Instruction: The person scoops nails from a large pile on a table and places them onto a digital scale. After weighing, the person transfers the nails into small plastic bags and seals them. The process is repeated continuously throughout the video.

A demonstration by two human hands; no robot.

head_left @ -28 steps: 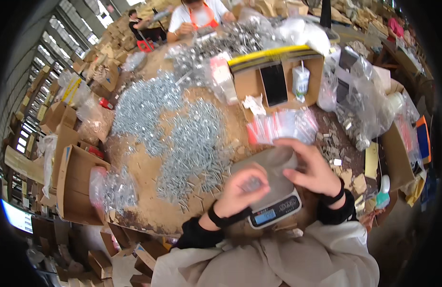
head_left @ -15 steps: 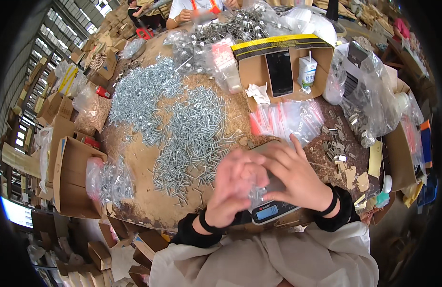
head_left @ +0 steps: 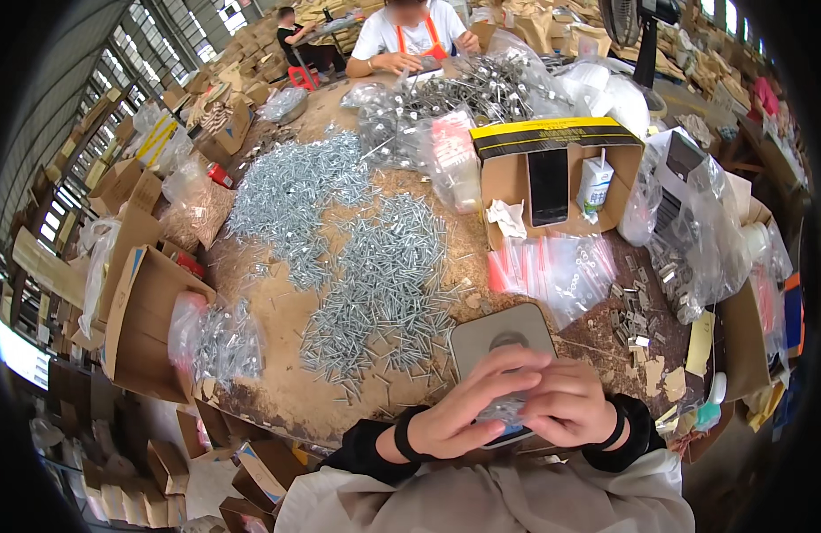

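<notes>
The person wears a loose, light beige top, creased across the chest and filling the lower edge of the view. Over both forearms sit 2 black sleeves that end at the wrists, leaving the hands bare. The left hand has a thin black band round its wrist, just past the sleeve's cuff. The right hand has a similar black band at its wrist. No gloves or rings can be made out.

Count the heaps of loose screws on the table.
2: one screw heap at the far left, one screw heap just ahead of the scale. Bagged screws aren't counted; more may lie hidden.
</notes>
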